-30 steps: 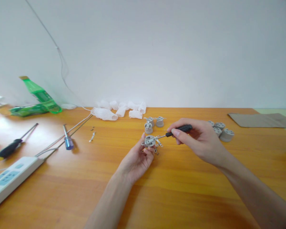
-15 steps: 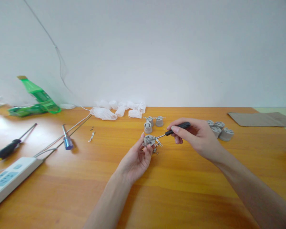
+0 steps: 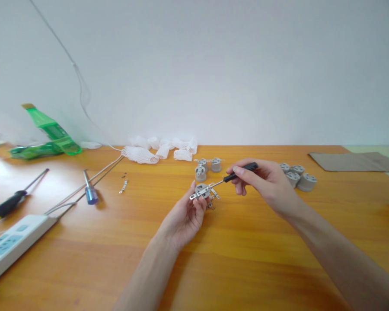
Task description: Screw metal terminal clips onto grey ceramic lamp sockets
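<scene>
My left hand (image 3: 185,220) is closed around a round grey lamp socket (image 3: 201,188), its flat face turned up. A slotted metal strip (image 3: 196,195) lies across that face and sticks out past its left edge. Between thumb and fingers, my right hand (image 3: 262,181) grips the black handle of a small screwdriver (image 3: 240,172). Its tip meets the strip on the socket; whether it sits in a screw is too small to tell. Loose metal strips and small parts (image 3: 215,194) lie on the table just beyond my left fingers.
Behind my hands stand three sockets with strips on them (image 3: 200,172); several more sockets (image 3: 306,182) are grouped at right. White foam nets (image 3: 142,154) lie by the wall. Leftward are a power strip (image 3: 22,237), a blue-handled screwdriver (image 3: 91,194), a black-handled screwdriver (image 3: 8,204) and a green bottle (image 3: 52,129).
The metal strip on the socket now points out past its left edge, having turned or shifted. Both hands keep their hold, and the view has shifted slightly.
</scene>
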The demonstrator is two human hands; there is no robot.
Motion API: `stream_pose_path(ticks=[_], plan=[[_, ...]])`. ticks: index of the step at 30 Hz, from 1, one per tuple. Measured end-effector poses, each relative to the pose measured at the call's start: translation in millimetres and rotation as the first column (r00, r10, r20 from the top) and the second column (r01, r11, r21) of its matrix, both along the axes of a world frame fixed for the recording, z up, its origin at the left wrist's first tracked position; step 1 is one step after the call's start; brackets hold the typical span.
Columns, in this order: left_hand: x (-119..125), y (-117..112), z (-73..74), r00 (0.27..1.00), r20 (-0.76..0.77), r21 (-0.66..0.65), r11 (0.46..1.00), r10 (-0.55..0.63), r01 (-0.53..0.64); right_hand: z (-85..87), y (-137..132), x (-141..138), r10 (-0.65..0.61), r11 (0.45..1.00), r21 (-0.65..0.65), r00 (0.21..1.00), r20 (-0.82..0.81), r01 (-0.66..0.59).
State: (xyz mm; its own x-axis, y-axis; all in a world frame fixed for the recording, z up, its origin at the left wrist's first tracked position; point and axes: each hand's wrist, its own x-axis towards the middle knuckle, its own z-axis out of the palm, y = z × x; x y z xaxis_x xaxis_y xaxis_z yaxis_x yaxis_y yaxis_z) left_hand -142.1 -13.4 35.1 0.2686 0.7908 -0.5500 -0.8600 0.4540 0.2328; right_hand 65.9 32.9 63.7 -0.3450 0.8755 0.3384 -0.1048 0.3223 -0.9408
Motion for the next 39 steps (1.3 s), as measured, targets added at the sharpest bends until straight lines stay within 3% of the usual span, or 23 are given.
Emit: stream_pose_path(ticks=[9,14,24,35,39], plan=[[1,0,1.6,0.999,0.037,-0.014,0.999,0.033,-0.033,-2.8,6,-2,0.033,0.978,-0.202,0.993,-0.113,-0.055],[1,0,0.6,0.998,0.042,-0.005,0.999,0.05,-0.05,-4.3,7,-2,-0.001,0.929,-0.364,0.981,-0.196,-0.072],[1,0,1.7,0.996,0.074,-0.028,0.998,0.054,-0.052,-15.0,11,-4,-0.027,0.822,-0.551,0.957,-0.288,-0.142],[1,0,2.4,0.995,0.074,-0.062,0.996,0.061,-0.057,-16.3,10,-6,0.019,0.867,-0.477,0.966,-0.258,-0.144],[1,1,2.5,0.997,0.061,-0.063,0.997,0.051,-0.047,-16.7,9,-5,0.03,0.913,-0.392,0.976,-0.217,-0.115]])
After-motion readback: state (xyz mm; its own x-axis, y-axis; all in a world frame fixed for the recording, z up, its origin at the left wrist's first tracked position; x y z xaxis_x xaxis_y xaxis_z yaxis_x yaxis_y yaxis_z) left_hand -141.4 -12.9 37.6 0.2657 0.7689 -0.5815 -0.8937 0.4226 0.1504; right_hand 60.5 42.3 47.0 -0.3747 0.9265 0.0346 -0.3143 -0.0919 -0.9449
